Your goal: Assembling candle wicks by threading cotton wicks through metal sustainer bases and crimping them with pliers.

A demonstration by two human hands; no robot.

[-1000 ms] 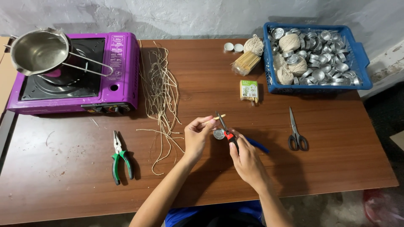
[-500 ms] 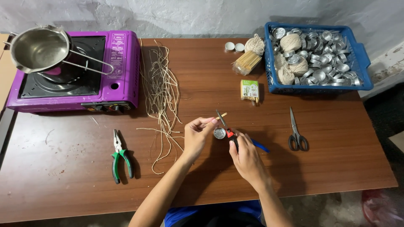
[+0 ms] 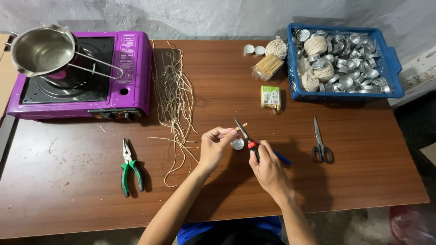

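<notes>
Left hand (image 3: 215,144) pinches wick stick (image 3: 241,127), right hand (image 3: 268,168) grips pliers (image 3: 245,134) — mid-table, bare wood around

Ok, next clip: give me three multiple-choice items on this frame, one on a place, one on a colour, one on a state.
1. Where do the green-handled pliers lie?
A. in the blue basket
B. on the table, left of the hands
C. on the stove

2. What colour is the stove?
A. purple
B. white
C. black

3. How are the scissors on the right?
A. held in a hand
B. hanging on the wall
C. lying untouched on the table

Answers:
1 B: the pliers rest on the table, left of the left hand.
2 A: the stove body under the metal pot is purple.
3 C: the scissors lie apart from both hands, while the right hand holds a red-handled tool.
</notes>
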